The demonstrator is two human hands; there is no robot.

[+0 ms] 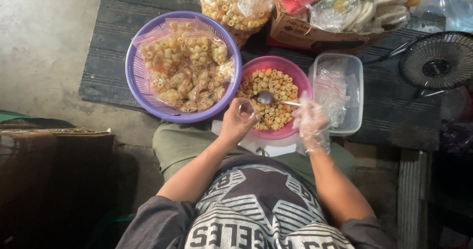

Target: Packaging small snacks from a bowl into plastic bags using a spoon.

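Observation:
My left hand [238, 123] holds a small clear plastic bag [246, 109] open at the near left rim of a pink bowl [300, 79] filled with yellow and orange tube-shaped snacks. My right hand [310, 123], in a thin clear plastic glove, grips a metal spoon [268, 98] whose bowl lies over the snacks, right next to the bag's mouth. A purple basket [134, 76] to the left holds several filled and sealed small bags of the same snacks.
A clear plastic tub [355, 81] with empty small bags stands right of the pink bowl. Behind are a big bag of snacks [236, 5], a cardboard box [305, 32] of packed goods, and a black fan [436, 59] at the right. Everything rests on a dark wooden pallet [113, 42].

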